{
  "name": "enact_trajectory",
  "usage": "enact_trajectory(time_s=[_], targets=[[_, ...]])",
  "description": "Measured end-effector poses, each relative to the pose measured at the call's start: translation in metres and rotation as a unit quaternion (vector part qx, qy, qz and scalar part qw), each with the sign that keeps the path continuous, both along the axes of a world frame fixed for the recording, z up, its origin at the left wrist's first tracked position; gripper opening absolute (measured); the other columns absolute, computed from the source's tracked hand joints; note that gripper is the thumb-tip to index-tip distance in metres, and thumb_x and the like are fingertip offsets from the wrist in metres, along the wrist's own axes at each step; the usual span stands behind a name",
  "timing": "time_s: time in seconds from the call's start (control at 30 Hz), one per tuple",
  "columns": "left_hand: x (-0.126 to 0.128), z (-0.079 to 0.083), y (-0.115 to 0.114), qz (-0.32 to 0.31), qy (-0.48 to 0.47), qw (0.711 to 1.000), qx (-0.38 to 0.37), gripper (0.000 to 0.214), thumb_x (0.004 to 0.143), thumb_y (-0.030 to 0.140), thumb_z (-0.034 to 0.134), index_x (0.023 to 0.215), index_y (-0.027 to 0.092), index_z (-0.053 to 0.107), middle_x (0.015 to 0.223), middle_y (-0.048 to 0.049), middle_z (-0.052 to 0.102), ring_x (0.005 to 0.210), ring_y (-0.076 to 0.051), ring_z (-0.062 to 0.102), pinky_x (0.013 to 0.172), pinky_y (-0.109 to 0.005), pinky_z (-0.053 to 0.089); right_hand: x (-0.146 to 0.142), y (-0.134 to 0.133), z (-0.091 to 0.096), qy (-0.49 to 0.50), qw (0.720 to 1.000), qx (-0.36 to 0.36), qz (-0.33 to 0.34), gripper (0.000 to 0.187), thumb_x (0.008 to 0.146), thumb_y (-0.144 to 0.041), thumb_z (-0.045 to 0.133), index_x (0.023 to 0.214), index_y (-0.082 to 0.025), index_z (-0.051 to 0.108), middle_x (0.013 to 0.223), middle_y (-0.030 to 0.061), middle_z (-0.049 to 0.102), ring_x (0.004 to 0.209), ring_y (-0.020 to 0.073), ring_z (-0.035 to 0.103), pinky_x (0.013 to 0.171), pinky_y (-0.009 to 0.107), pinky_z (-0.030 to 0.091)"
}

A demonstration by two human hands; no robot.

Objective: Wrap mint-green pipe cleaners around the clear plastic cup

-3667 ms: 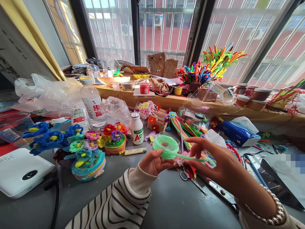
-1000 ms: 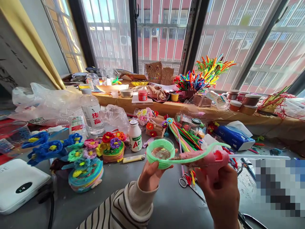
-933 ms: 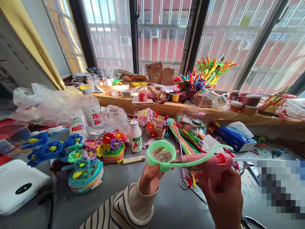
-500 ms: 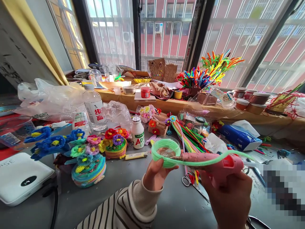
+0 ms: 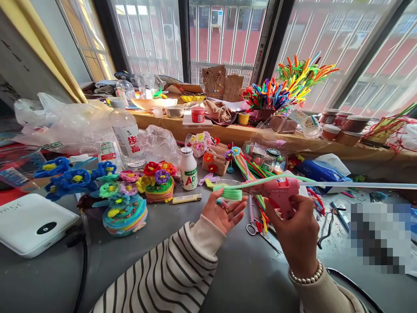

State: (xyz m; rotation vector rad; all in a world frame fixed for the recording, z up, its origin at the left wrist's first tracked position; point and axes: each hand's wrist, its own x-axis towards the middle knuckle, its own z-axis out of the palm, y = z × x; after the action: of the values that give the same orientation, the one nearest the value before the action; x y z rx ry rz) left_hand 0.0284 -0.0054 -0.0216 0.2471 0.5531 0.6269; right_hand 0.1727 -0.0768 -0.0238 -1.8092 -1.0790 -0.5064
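Observation:
My left hand (image 5: 223, 213) holds a light green pipe-cleaner coil (image 5: 229, 191) wound around a clear cup, tilted so I see it edge-on. A loose green tail (image 5: 280, 178) of the pipe cleaner runs right from it. My right hand (image 5: 296, 228) grips a pink hot glue gun (image 5: 276, 191), its nozzle pointing left against the coil. A clear glue stick (image 5: 365, 185) juts out of the gun's back to the right.
Finished pipe-cleaner flowers and coasters (image 5: 125, 208) sit at left beside a white device (image 5: 31, 224) and water bottle (image 5: 127, 137). Scissors (image 5: 257, 230) and loose pipe cleaners (image 5: 252, 171) lie under the hands. A tissue pack (image 5: 321, 171) and jars (image 5: 339, 128) stand at right.
The right hand went from holding the green tail to gripping the glue gun. The coil has tipped from open-side-up to edge-on, and gun and coil have risen slightly.

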Motion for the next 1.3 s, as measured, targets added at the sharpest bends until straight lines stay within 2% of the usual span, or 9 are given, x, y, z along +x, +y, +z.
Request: enact_trajectory(time_s=[0.07, 0.13, 0.37, 0.7, 1.03, 1.17, 1.3], targets=[[-0.0005, 0.0005, 0.0004, 0.002, 0.001, 1.0, -0.018, 0.037, 0.076, 0.04, 0.049, 0.049, 0.015, 0.047, 0.09, -0.0151, 0.067, 0.076, -0.018, 0.065, 0.069, -0.028, 0.048, 0.0011, 0.0016, 0.0016, -0.021, 1.0, -0.005, 0.006, 0.043, 0.065, -0.054, 0.056, 0.083, -0.017, 0.046, 0.067, 0.0047, 0.056, 0.05, 0.0164, 0.053, 0.045, 0.027, 0.04], [-0.0009, 0.0004, 0.0007, 0.0, -0.004, 1.0, -0.029, 0.039, 0.075, 0.041, 0.051, 0.045, 0.016, 0.041, 0.09, -0.0161, 0.067, 0.076, -0.019, 0.065, 0.069, -0.029, 0.049, 0.0018, 0.0025, 0.0029, -0.033, 0.999, -0.011, 0.012, 0.043, 0.066, -0.054, 0.056, 0.085, -0.016, 0.046, 0.068, 0.0046, 0.056, 0.052, 0.0169, 0.054, 0.046, 0.027, 0.041], [-0.0023, 0.0003, 0.0008, -0.023, -0.015, 0.998, -0.051, 0.031, 0.075, 0.042, 0.048, 0.063, 0.013, 0.049, 0.092, -0.0166, 0.067, 0.075, -0.019, 0.065, 0.069, -0.03, 0.05, 0.0022, 0.0036, 0.0052, -0.057, 0.998, -0.026, 0.013, 0.043, 0.066, -0.051, 0.058, 0.087, -0.016, 0.047, 0.073, 0.0069, 0.061, 0.051, 0.0178, 0.056, 0.046, 0.027, 0.042], [-0.0036, -0.0009, 0.0003, -0.023, -0.02, 0.999, -0.043, 0.036, 0.073, 0.039, 0.052, 0.047, 0.016, 0.041, 0.098, -0.019, 0.064, 0.078, -0.02, 0.065, 0.076, -0.032, 0.048, 0.0035, 0.0028, 0.0041, -0.08, 0.997, -0.011, 0.015, 0.038, 0.068, -0.044, 0.059, 0.088, -0.014, 0.049, 0.069, 0.0064, 0.061, 0.052, 0.0173, 0.058, 0.047, 0.027, 0.043], [-0.0031, -0.0009, 0.0002, -0.021, -0.029, 0.999, -0.04, 0.037, 0.074, 0.039, 0.051, 0.047, 0.016, 0.042, 0.096, -0.0189, 0.065, 0.079, -0.02, 0.065, 0.078, -0.033, 0.046, 0.0038, 0.0004, 0.007, -0.108, 0.994, -0.001, 0.016, 0.031, 0.071, -0.042, 0.055, 0.086, -0.015, 0.049, 0.069, 0.006, 0.061, 0.051, 0.0163, 0.055, 0.047, 0.026, 0.04], [-0.0034, -0.0034, 0.001, -0.024, -0.041, 0.998, -0.048, 0.029, 0.074, 0.038, 0.051, 0.065, 0.011, 0.052, 0.095, -0.019, 0.065, 0.079, -0.02, 0.065, 0.08, -0.033, 0.045, 0.0041, 0.001, 0.0072, -0.107, 0.994, -0.004, 0.017, 0.03, 0.072, -0.041, 0.054, 0.086, -0.015, 0.049, 0.069, 0.0055, 0.06, 0.051, 0.0161, 0.055, 0.047, 0.026, 0.04], [-0.0042, -0.0067, 0.0019, -0.032, -0.056, 0.997, -0.037, 0.035, 0.075, 0.037, 0.05, 0.089, 0.006, 0.054, 0.095, -0.0184, 0.065, 0.081, -0.021, 0.064, 0.08, -0.033, 0.044, 0.0048, 0.0009, 0.0064, -0.12, 0.993, -0.003, 0.01, 0.03, 0.072, -0.042, 0.054, 0.086, -0.015, 0.049, 0.069, 0.0049, 0.059, 0.052, 0.0161, 0.055, 0.048, 0.025, 0.039]])
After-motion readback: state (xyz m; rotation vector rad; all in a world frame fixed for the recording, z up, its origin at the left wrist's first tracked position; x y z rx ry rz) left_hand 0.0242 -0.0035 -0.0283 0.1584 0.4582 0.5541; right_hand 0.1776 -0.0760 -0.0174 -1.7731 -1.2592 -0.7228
